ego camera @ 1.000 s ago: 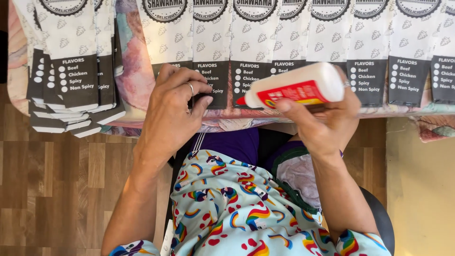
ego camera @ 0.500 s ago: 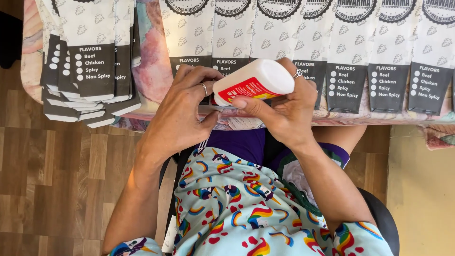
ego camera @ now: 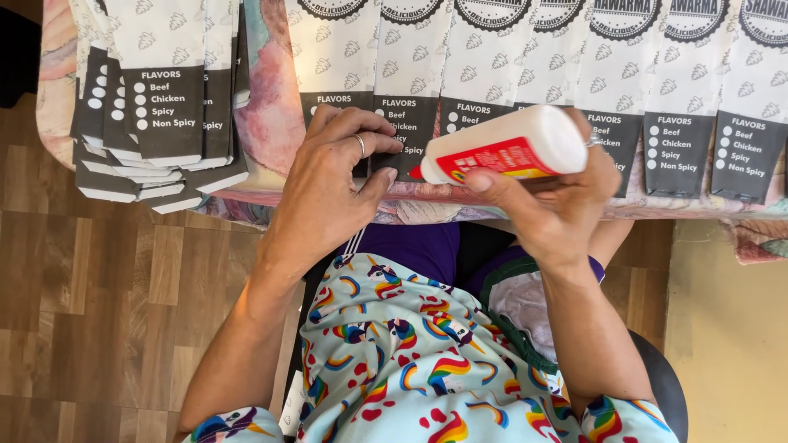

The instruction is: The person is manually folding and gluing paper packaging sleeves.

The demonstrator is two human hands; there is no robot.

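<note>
My right hand (ego camera: 558,205) grips a white glue bottle (ego camera: 509,148) with a red label, held on its side with its red tip pointing left. That tip hovers at the dark lower end of a paper sleeve (ego camera: 406,123). My left hand (ego camera: 332,184) presses flat on that sleeve, fingers curled at its edge, a ring on one finger. The sleeve belongs to a row of overlapping white-and-black printed paper sleeves (ego camera: 681,98) laid along the table edge.
A fanned stack of the same sleeves (ego camera: 156,115) hangs over the table's left end. The table has a pastel patterned cover (ego camera: 271,123). Wood-pattern floor (ego camera: 115,312) lies to the left, my lap in rainbow-print fabric (ego camera: 410,361) below.
My right hand carried the glue bottle leftward, bringing its tip close to my left hand's fingers. My left hand stayed on the sleeve.
</note>
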